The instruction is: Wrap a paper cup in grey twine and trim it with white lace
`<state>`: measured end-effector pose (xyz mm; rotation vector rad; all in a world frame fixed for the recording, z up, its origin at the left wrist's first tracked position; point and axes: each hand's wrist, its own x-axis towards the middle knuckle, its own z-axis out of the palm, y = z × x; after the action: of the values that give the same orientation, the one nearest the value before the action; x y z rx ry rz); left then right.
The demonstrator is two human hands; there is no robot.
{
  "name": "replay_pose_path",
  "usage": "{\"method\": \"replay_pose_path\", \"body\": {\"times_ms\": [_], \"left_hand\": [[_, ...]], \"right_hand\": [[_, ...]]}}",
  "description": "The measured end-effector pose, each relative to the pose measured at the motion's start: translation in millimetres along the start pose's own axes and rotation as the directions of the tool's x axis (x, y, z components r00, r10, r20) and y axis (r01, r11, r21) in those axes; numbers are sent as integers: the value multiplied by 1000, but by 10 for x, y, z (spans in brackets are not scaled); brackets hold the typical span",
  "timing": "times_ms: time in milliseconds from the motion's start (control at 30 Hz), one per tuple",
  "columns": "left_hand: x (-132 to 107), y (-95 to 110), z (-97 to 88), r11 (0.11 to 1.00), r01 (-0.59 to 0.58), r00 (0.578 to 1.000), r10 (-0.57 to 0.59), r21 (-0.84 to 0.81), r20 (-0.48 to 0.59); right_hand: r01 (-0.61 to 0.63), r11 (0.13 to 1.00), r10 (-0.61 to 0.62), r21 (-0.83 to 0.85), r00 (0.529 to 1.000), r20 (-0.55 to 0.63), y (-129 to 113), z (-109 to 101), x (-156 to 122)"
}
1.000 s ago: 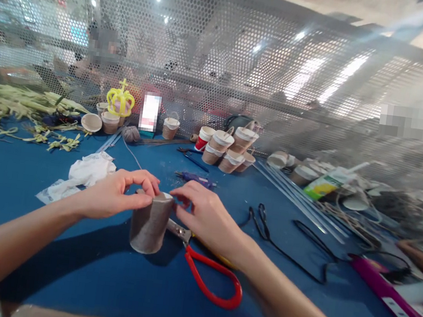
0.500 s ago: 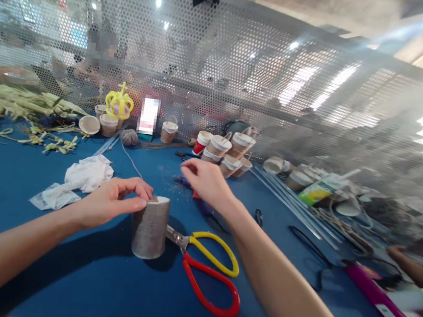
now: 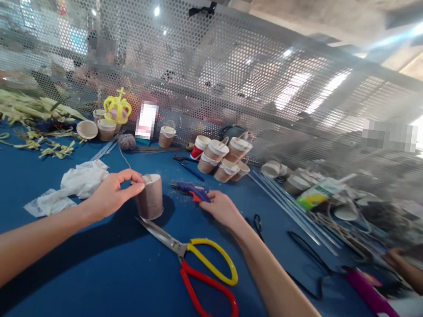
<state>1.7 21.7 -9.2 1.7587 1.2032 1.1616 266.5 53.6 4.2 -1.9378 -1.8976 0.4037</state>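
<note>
A twine-wrapped cup stands upright on the blue table. My left hand pinches its rim between thumb and forefinger. My right hand lies on the table to the right of the cup, fingers curled round the rear of a blue glue gun. Yellow-and-red-handled scissors lie near me in front of the cup, blades pointing toward it, touched by neither hand.
Crumpled white plastic lies left of the cup. Wrapped cups, a yarn ball and a yellow crown line the mesh screen. Clear rods, black scissors, cords and a pink case are right; another person's hand is there.
My right hand left the cup, reached forward, then came down onto the glue gun. My left hand moved the cup farther away, uncovering the scissors' blades.
</note>
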Motion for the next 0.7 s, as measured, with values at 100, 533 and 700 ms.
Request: {"method": "replay_pose_path", "body": {"times_ms": [100,533,700], "left_hand": [[-3,-18,-11,1000,-4,1000,4,26,-7],[36,-42,42,999,-34,998,33,8,51],[46,-39,51,1000,1,998,0,-18,64]], "right_hand": [[-11,987,13,157,1000,-11,-56,-150,-114],[29,694,-243,719,950,196,-385,-128,-715],[-20,739,-197,673,950,244,-450,-127,-756]]}}
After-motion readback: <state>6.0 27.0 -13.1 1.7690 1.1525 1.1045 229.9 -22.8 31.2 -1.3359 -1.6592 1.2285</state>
